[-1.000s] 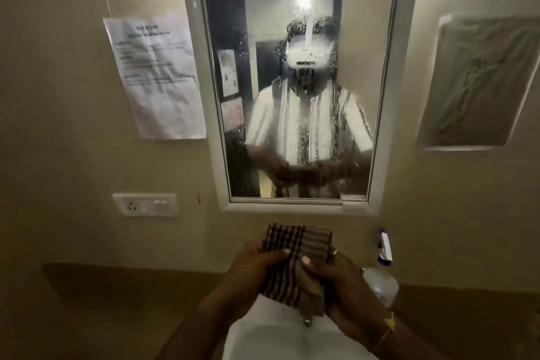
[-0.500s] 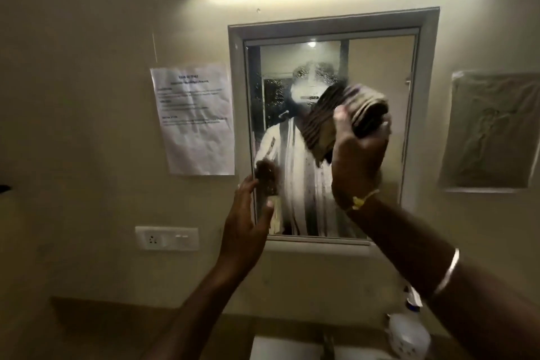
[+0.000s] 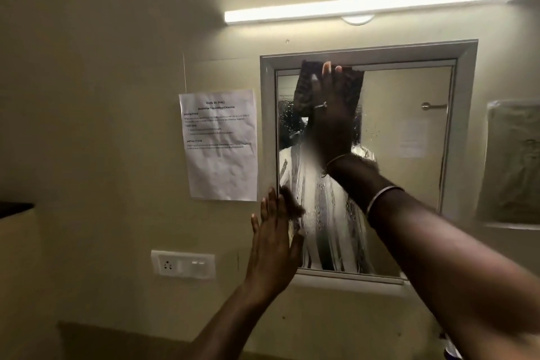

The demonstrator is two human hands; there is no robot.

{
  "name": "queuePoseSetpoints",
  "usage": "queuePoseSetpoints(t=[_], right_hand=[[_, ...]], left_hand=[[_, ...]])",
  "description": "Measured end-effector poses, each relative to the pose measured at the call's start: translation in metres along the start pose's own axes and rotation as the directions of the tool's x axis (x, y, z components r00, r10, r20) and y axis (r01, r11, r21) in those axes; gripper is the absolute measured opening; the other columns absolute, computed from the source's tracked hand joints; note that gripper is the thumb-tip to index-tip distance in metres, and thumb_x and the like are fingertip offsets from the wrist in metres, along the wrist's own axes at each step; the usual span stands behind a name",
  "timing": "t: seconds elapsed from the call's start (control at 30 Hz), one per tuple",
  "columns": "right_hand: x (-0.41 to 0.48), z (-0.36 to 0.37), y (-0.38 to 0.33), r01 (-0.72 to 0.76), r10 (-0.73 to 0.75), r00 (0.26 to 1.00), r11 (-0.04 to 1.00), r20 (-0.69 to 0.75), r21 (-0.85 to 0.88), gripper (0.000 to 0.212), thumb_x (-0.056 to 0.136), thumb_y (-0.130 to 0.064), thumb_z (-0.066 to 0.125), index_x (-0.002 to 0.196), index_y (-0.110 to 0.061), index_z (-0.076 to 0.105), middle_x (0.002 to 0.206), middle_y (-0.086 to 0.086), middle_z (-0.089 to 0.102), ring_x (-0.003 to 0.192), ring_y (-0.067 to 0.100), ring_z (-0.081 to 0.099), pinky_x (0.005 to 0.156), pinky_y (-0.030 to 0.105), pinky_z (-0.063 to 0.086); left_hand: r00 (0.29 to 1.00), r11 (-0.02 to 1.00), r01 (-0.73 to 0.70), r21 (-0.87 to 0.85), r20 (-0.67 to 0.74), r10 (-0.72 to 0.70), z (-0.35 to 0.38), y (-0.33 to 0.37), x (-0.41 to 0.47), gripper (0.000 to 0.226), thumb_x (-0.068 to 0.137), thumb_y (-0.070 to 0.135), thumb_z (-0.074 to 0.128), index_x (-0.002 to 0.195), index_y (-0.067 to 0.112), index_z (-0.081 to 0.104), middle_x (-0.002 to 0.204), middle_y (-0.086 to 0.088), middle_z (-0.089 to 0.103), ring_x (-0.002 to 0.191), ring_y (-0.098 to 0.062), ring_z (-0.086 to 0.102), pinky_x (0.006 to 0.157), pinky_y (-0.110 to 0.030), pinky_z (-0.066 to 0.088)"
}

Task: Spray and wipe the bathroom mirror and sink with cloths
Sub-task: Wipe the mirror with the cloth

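right hand: my right hand [image 3: 331,114] has gone from folding at waist height to the top of the glass, palm flat and fingers spread, pressing the dark brown striped folded cloth [image 3: 330,88] against the mirror's upper edge
cloth: pinned between palm and glass at the top left of the pane, touching the inner frame; a second ago it was bunched in both my hands low down, half a second ago raised in front of the glass but not clearly on it
left hand: left hand [image 3: 274,240] let go of the cloth, now empty with fingers straight and together, flat on the lower left frame edge, I read it as bracing
mirror: grey-framed rectangular wall mirror [image 3: 409,137] carries spray droplets mid-left and heavy white run streaks down the lower centre; none of that looks wiped
view: my head has tilted up, the lit tube light [image 3: 371,6] is now in frame and the sink has dropped out of view
wall: printed white paper sheet [image 3: 220,143] taped just left of the frame, white switch and socket plate [image 3: 183,264] below it
meaning: spraying looks done, I judge the first wipe stroke starts here at the top; sink not begun
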State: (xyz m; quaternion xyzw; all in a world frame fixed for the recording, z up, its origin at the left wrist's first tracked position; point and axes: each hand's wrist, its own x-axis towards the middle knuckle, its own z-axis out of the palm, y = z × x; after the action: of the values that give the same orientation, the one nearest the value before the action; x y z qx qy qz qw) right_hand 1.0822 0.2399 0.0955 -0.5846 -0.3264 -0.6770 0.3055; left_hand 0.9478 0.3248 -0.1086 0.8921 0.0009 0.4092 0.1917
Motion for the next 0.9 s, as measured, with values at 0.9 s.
queuePoseSetpoints(t=[0.9], right_hand=[[-0.010, 0.012, -0.017, 0.303, -0.184, 0.882, 0.926, 0.433, -0.223, 0.074, 0.101, -0.052, 0.040, 0.161, -0.011, 0.025, 0.170, 0.009, 0.018, 0.158, 0.032, 0.009, 0.125, 0.057, 0.004]], left_hand=[[0.998, 0.988, -0.012, -0.151, -0.067, 0.002, 0.027, -0.012, 0.002, 0.064, 0.107, 0.039, 0.026, 0.161, 0.029, -0.008, 0.168, 0.012, -0.021, 0.156, -0.009, -0.015, 0.126, -0.040, -0.006]])
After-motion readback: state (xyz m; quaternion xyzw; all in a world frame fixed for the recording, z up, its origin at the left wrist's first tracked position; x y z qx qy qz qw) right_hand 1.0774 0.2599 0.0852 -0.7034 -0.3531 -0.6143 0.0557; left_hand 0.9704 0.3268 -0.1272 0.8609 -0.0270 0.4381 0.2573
